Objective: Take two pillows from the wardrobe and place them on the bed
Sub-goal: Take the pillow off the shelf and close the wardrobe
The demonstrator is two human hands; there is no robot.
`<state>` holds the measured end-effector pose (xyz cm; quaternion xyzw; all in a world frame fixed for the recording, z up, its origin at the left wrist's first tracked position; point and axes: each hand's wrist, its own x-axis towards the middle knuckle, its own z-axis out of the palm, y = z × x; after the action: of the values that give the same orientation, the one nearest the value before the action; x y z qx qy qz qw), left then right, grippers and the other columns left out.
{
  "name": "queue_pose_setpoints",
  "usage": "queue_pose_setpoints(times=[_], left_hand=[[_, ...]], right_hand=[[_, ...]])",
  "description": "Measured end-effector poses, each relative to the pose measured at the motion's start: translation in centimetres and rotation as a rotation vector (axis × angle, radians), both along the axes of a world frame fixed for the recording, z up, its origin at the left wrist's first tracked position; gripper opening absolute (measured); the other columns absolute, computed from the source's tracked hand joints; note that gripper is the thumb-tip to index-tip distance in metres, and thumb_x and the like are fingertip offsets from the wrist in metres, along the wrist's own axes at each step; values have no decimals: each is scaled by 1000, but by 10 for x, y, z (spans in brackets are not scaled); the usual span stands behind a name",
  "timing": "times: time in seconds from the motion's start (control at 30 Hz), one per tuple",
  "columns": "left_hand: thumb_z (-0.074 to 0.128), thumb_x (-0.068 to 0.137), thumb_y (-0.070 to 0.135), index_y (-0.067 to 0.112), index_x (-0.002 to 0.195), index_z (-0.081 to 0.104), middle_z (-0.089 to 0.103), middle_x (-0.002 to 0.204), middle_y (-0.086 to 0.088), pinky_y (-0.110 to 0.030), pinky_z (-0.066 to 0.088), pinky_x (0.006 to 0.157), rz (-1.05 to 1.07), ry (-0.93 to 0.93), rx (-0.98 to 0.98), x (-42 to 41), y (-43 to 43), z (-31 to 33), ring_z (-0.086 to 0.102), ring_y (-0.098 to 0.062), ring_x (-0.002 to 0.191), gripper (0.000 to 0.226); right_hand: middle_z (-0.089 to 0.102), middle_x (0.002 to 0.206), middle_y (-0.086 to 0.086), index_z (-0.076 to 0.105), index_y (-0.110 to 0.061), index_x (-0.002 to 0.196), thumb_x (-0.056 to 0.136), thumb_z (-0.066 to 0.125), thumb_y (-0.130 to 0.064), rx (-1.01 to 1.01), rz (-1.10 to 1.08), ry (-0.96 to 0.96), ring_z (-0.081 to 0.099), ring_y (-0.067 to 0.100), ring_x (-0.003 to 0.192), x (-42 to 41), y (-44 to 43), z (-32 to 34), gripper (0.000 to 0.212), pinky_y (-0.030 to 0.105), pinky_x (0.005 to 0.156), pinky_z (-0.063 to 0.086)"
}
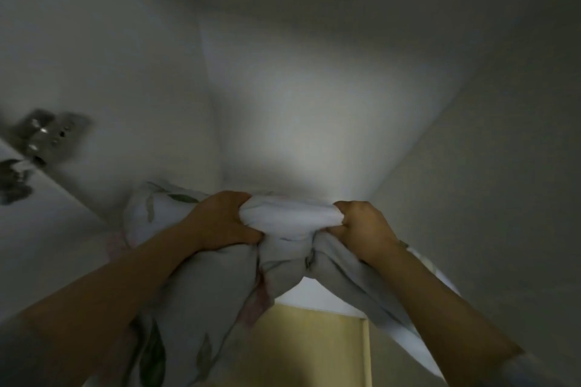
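While the left hand (220, 220) and right hand (366, 229) each clutch the floral pillow (201, 292) by its bunched edge, fingers (246, 234) curled into cloth, white wardrobe walls (125, 72) crowd both sides; the hinge (44, 135) at left is blurred, and the pillow's bottom is cut off.

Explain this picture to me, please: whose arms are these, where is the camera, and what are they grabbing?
There is no machine here: a person works with bare hands. The single picture comes from a wide-angle camera worn on the head, so the arms reach in from the bottom edge. The left hand and right hand each grip a bunch of soft, leaf-printed cloth, most likely a pillow, which hangs down between and under the arms. Around it are the white inner walls of the wardrobe. The blurred metal piece at the left looks like a door hinge. No bed is in view.
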<state>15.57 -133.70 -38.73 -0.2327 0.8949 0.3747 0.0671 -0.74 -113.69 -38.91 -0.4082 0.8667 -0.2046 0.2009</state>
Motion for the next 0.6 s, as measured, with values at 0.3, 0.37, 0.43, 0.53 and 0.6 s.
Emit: queue_pose_setpoints(times=[0.3,0.37,0.43,0.53,0.6], left_hand=[[50,39,64,21,100,67,71,99,1,-23,45,73,71,187,-233,34,72,113,64,-16,92,77],[52,40,63,20,103,67,71,101,-1,-26,49,78,85,213,-261,38,88,132,64,-17,93,77],[54,40,63,21,106,66,70,102,0,-29,50,80,107,241,-297,43,107,151,63,-17,93,79],[55,41,61,24,105,65,68,98,4,-26,48,77,138,291,-349,51,135,175,62,-15,89,75],[55,41,60,23,99,66,69,93,4,-27,49,75,132,301,-363,58,148,184,63,-16,86,70]], right_hand=[[71,86,9,61,-24,74,76,65,-49,-163,45,97,65,26,84,22,61,103,25,35,72,49],[69,81,6,53,-28,67,64,50,-62,-228,55,63,64,27,82,24,75,120,34,37,73,50],[67,81,5,50,-29,65,59,38,-65,-262,96,71,63,27,83,25,93,140,39,37,74,49],[69,89,10,59,-15,79,63,36,-63,-290,175,104,62,27,85,26,117,166,56,35,71,45],[69,88,8,54,-21,74,63,37,-63,-295,188,145,60,25,82,29,129,174,46,33,67,41]])
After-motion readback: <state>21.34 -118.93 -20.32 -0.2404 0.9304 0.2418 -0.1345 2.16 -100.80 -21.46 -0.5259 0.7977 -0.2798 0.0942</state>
